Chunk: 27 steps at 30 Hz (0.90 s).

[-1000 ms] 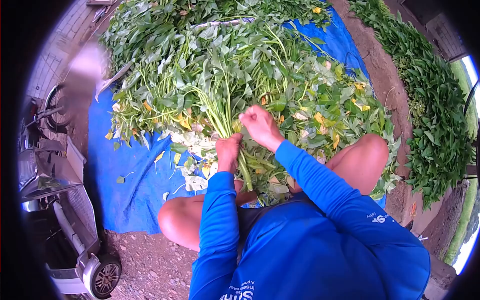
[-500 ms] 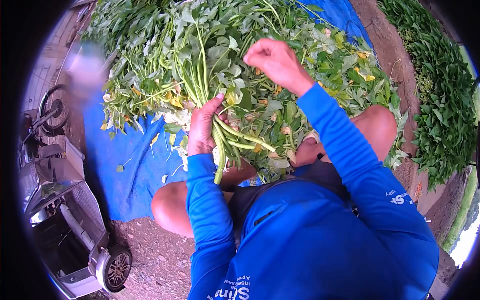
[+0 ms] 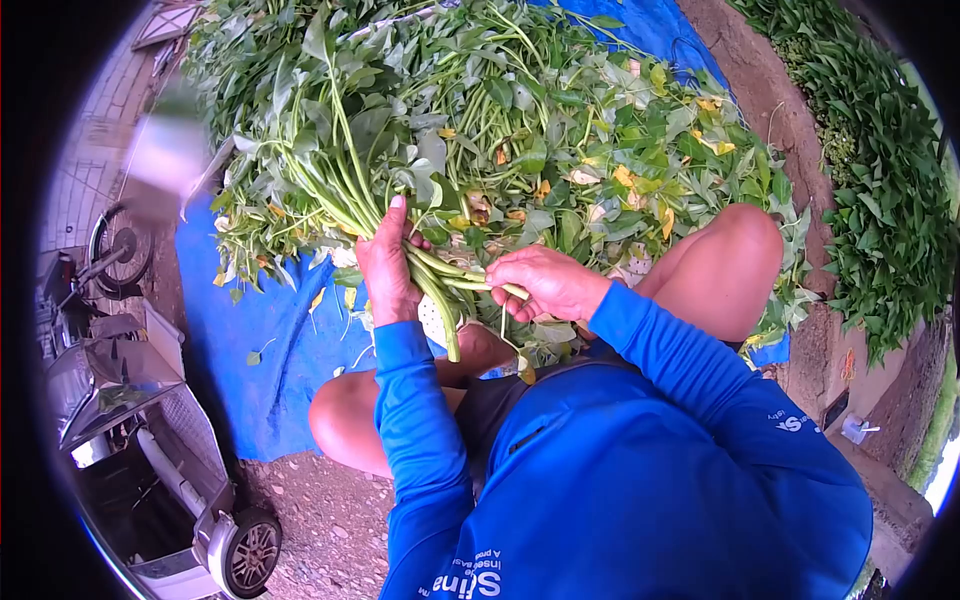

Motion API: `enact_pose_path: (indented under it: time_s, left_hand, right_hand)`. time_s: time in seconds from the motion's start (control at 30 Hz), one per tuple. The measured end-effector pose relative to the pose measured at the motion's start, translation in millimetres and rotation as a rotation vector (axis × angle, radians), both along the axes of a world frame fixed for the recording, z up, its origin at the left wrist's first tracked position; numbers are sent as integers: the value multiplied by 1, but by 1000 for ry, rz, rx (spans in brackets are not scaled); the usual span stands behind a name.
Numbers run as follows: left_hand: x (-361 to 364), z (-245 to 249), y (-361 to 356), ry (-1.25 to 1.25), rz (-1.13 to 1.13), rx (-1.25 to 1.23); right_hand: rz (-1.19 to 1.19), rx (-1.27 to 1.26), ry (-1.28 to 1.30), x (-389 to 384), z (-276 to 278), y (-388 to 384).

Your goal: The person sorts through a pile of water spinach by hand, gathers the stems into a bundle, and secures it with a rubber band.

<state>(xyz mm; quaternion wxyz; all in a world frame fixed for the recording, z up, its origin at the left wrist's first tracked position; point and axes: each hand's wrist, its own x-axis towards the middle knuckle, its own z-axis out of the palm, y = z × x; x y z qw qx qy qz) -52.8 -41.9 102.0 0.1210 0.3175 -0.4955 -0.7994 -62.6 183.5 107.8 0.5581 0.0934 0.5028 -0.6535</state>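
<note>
My left hand is wrapped round a bunch of green leafy stems, whose leaves point away from me and whose cut ends stick out towards my lap. Just to its right, my right hand pinches the end of a stem of that bunch, with a thin strand and a small yellowish leaf hanging below. Beyond both hands lies a wide heap of loose greens with yellow leaves among them.
A blue tarp lies under the heap. At the left are a silver vehicle-like cart and a wheel. Another pile of greens lies at the right. My bare knees flank the work area. Something pale and blurred hangs at the upper left.
My right hand has come down from above the heap to the stem ends and closed on one. The bunch in my left hand has shifted slightly left, its leaves leaning further left.
</note>
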Motion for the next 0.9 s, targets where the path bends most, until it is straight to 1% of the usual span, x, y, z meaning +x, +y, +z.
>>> enact_pose_path:
  time_s: [0.07, 0.1, 0.13, 0.17, 0.23, 0.27, 0.3, 0.4, 0.47, 0.5, 0.57, 0.6, 0.63, 0.7, 0.73, 0.77, 0.8, 0.83, 0.87, 0.9]
  left_hand:
    - [6, 9, 3, 53, 5, -14]
    - [7, 12, 2, 74, 15, -18]
    - [6, 17, 0, 101, 50, -29]
    - [8, 22, -3, 64, 62, -24]
    - [8, 34, -7, 81, 71, -77]
    - [8, 42, -7, 84, 68, -81]
    - [8, 48, -8, 92, 68, -76]
    - [8, 77, -16, 20, 44, -179]
    - [8, 93, -24, -12, 102, -186]
    - [7, 99, -29, -29, 129, -188]
    - [6, 119, -74, 13, 245, -185]
    - [6, 132, -94, 16, 265, -203]
    - [8, 143, -108, 19, 291, -223]
    - [13, 151, -120, -7, 327, -231]
    - [15, 147, -123, 5, 360, -189]
    - [16, 139, -127, 19, 389, -167]
    - [18, 130, -130, 33, 420, -143]
    - [20, 122, -131, 41, 457, -119]
    - [16, 124, -127, 21, 498, -126]
    - [14, 124, -126, 27, 484, -109]
  right_hand:
    - [72, 12, 186, -13, -25, -5]
    - [109, 18, 281, -22, -30, -10]
    - [208, 39, 492, -29, -33, -15]
    - [302, 10, 684, -38, -37, -20]
    - [495, -42, 1059, -51, -30, -32]
    - [640, 134, 976, -51, 22, -37]
    - [768, 161, 1106, -55, 47, -44]
    - [1099, 195, 1196, -70, 90, -66]
    - [1285, 261, 1233, -80, 105, -80]
    - [1408, 266, 1265, -76, 97, -82]
    - [1664, 280, 1315, -56, 54, -71]
    - [1747, 176, 1229, -61, -3, -67]
    - [1829, 71, 1142, -73, -46, -66]
    - [1558, 420, 1264, -128, -44, -75]
    - [1148, 444, 1377, -162, -67, -85]
    - [806, 417, 1379, -200, -72, -99]
    - [480, 466, 1441, -241, -100, -115]
    - [229, 561, 1512, -276, -113, -132]
    - [137, 623, 1545, -305, -117, -147]
    - [35, 683, 1570, -329, -119, -161]
